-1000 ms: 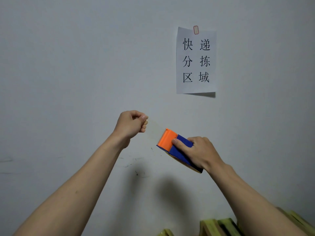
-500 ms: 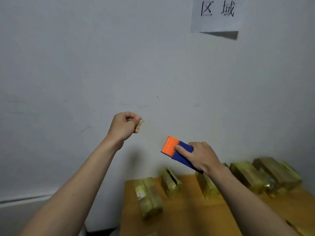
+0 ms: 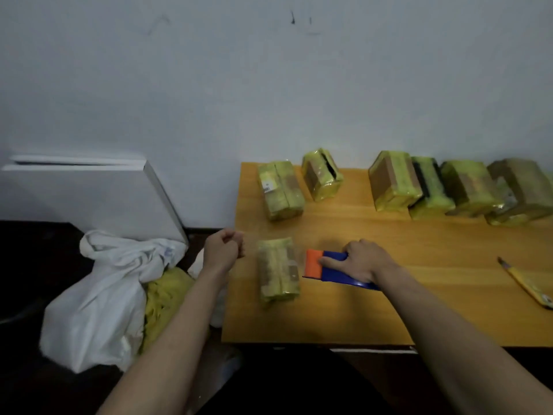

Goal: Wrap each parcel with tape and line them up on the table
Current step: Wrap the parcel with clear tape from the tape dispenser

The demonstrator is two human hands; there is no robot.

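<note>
On the surface [image 3: 419, 295], the right hand [image 3: 363, 260] grips the tape dispenser [image 3: 324, 266] beside a parcel [image 3: 278, 269], the left hand [image 3: 224, 250] pinching faintly visible tape.

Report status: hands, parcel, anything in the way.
Left hand fisted, apparently pinching the tape end. Right hand grips tape dispenser. Parcel lies between them on table. Nothing in the way.
</note>
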